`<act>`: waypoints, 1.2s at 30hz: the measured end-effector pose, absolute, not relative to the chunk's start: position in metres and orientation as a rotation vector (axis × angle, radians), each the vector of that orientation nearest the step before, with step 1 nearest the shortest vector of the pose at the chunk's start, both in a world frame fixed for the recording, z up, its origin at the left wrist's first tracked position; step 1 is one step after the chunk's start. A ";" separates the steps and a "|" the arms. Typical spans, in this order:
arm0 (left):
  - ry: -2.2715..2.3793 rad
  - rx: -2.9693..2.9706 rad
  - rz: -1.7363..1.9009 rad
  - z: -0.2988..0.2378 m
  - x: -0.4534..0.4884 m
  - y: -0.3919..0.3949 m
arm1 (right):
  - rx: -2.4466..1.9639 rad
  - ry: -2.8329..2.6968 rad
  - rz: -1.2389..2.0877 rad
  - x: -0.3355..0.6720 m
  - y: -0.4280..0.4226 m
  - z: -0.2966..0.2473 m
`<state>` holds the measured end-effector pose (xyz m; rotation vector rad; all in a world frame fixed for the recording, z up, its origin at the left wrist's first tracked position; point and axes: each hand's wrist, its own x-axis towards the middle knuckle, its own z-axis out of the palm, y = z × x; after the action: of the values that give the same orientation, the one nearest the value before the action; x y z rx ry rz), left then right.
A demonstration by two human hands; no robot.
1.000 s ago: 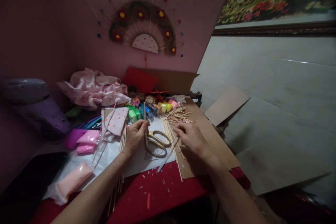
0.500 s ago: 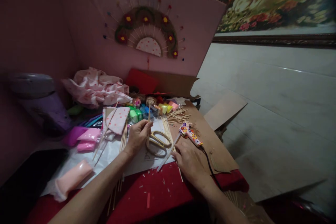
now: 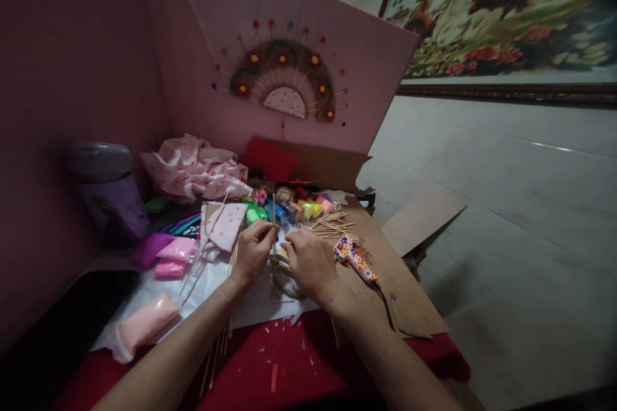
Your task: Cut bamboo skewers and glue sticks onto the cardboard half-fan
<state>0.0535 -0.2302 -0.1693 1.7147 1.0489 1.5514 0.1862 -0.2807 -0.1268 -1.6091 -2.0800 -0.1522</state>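
Note:
My left hand is closed in a pinch round an upright thin wooden stick. Just to its right is my right hand, its fingers curled in towards the stick; whatever they hold, if anything, is hidden. Below both hands lies a pair of scissors, partly covered by the right hand. To the right, a flower-patterned glue gun rests on brown cardboard. A dotted fabric-covered piece with sticks across it sits left of my left hand.
Packs of coloured clay and loose sticks lie behind the hands. Pink clay packs, a peach pack and a purple tumbler stand or lie left. Scraps dot the red cloth. A decorated fan shape is on the pink panel.
My right hand has moved up and left from beside the glue gun to the stick, now covering part of the scissors. The left hand still pinches the stick. The view has shifted slightly.

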 end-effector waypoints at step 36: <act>2.580 1.992 0.429 -0.125 0.000 -0.221 | -1.017 -1.909 0.267 0.177 -0.286 -0.175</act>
<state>0.0004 -0.2205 -0.1252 1.9920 2.5802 0.4293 0.1770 -0.2859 -0.1746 -1.0166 -1.9094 0.2668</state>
